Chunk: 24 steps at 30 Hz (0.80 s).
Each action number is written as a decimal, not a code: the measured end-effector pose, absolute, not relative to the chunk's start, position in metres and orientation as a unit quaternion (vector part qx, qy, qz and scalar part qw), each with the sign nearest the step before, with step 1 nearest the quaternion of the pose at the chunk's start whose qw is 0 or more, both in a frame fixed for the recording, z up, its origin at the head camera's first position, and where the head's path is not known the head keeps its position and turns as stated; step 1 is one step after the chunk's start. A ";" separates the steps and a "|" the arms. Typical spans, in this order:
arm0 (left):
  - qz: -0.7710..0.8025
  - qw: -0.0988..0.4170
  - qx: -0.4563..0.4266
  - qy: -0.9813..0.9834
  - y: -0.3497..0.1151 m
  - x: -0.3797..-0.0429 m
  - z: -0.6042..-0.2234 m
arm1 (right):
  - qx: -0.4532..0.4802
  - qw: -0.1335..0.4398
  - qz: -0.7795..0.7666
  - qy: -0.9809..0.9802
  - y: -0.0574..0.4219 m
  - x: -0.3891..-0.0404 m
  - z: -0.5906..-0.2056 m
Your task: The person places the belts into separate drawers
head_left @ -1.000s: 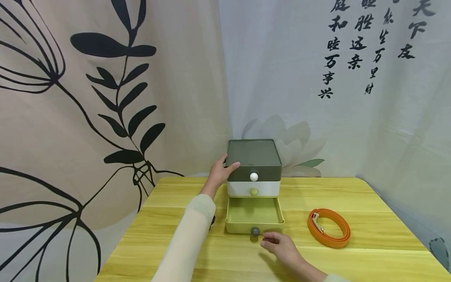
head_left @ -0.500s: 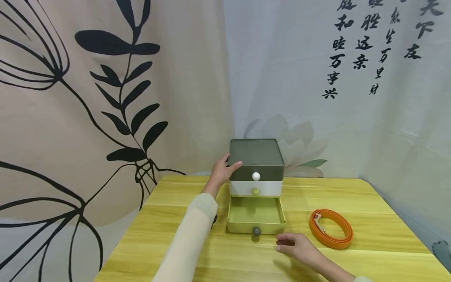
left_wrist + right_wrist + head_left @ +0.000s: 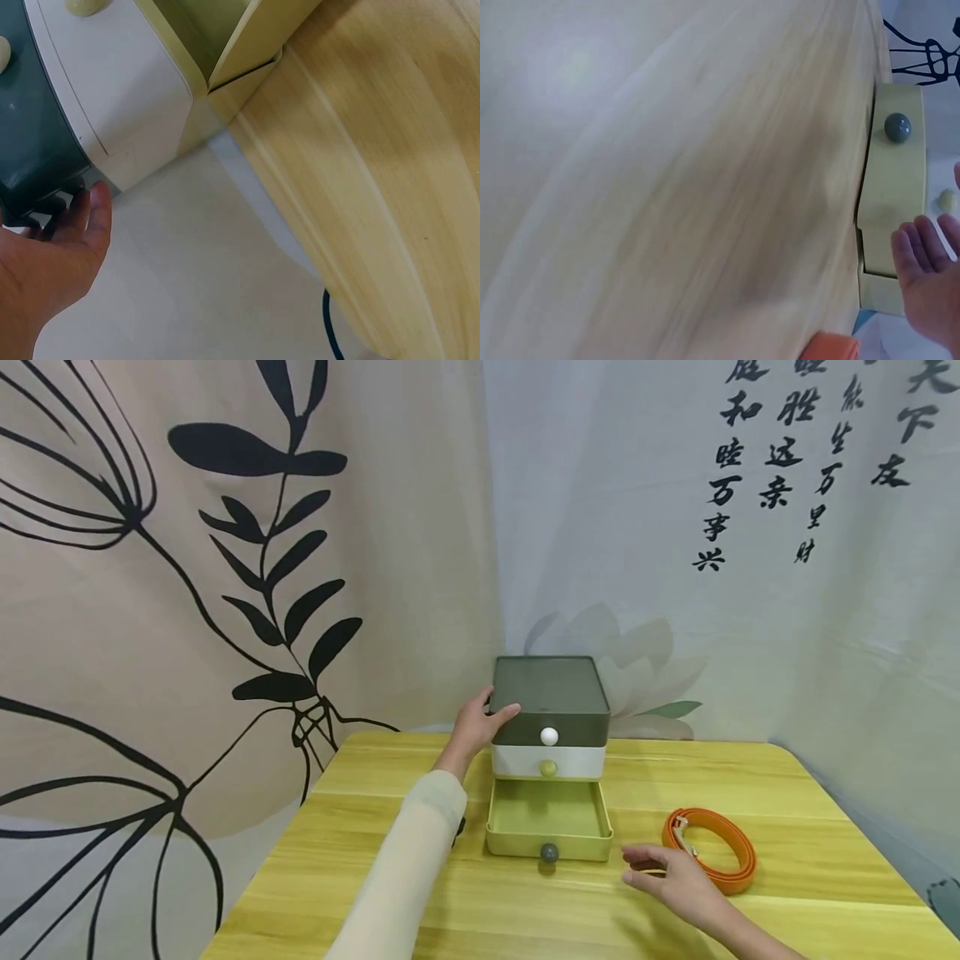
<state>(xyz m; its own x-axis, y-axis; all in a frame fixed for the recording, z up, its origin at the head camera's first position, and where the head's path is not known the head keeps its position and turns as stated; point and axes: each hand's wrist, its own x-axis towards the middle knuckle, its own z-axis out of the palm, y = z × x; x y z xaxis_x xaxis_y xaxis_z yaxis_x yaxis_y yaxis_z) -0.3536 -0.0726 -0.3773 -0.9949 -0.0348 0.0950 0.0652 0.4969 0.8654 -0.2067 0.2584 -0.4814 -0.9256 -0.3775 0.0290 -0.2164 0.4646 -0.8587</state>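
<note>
A small three-tier drawer box (image 3: 552, 683) stands at the back of the table, dark green on top, white in the middle and yellow-green below. Its bottom drawer (image 3: 517, 846) is pulled out, with nothing visible inside and a dark grey knob (image 3: 549, 852) on its front. My left hand (image 3: 474, 725) rests against the upper left side of the box, thumb over the top front edge; in the left wrist view its fingertips (image 3: 100, 196) touch the side. Right of the drawer, my right hand (image 3: 681, 883) hovers with loosely bent fingers, holding nothing.
A coiled orange belt (image 3: 745, 857) with a metal buckle lies on the wooden table (image 3: 840, 860), just beyond my right hand. A printed cloth (image 3: 420, 568) hangs behind the table. Part of a small dark object (image 3: 460, 832) shows beside my left sleeve.
My right hand has moved from beside the grey knob to the right, towards the belt. My left hand stays on the box, and the drawer remains pulled out. The head view has shifted slightly.
</note>
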 end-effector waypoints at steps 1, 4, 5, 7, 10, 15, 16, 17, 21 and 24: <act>-0.502 0.050 -0.008 -0.864 -0.073 -0.353 -0.377 | -0.170 0.077 -0.485 0.854 0.260 -0.206 -0.480; -0.503 0.050 -0.006 -0.863 -0.072 -0.352 -0.377 | -0.167 0.067 -0.478 0.860 0.267 -0.207 -0.475; -0.504 0.050 -0.006 -0.862 -0.072 -0.351 -0.377 | -0.167 0.066 -0.473 0.863 0.269 -0.207 -0.474; -0.507 0.050 -0.006 -0.861 -0.072 -0.351 -0.377 | -0.164 0.066 -0.462 0.869 0.276 -0.209 -0.473; -0.506 0.051 -0.007 -0.861 -0.072 -0.351 -0.376 | -0.154 0.069 -0.450 0.877 0.287 -0.211 -0.472; -0.507 0.051 -0.011 -0.860 -0.072 -0.353 -0.377 | -0.147 0.052 -0.449 0.880 0.306 -0.214 -0.470; -0.507 0.051 -0.011 -0.861 -0.072 -0.354 -0.377 | -0.151 0.042 -0.447 0.881 0.309 -0.214 -0.470; -0.507 0.051 -0.011 -0.861 -0.072 -0.354 -0.378 | -0.154 0.033 -0.444 0.882 0.313 -0.215 -0.470; -0.504 0.051 -0.010 -0.862 -0.073 -0.355 -0.378 | -0.144 -0.007 -0.413 0.899 0.325 -0.217 -0.469; -0.504 0.051 -0.009 -0.862 -0.073 -0.355 -0.379 | -0.119 -0.016 -0.393 0.912 0.333 -0.220 -0.469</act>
<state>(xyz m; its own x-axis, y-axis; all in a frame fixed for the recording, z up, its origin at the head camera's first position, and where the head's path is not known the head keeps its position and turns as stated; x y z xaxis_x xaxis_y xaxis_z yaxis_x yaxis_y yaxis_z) -0.3548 -0.0728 -0.3786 -0.9946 -0.0367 0.0974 0.0669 0.4915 0.8683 -0.2201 0.3330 -0.4695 -0.9712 -0.2039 0.1229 -0.2294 0.6629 -0.7127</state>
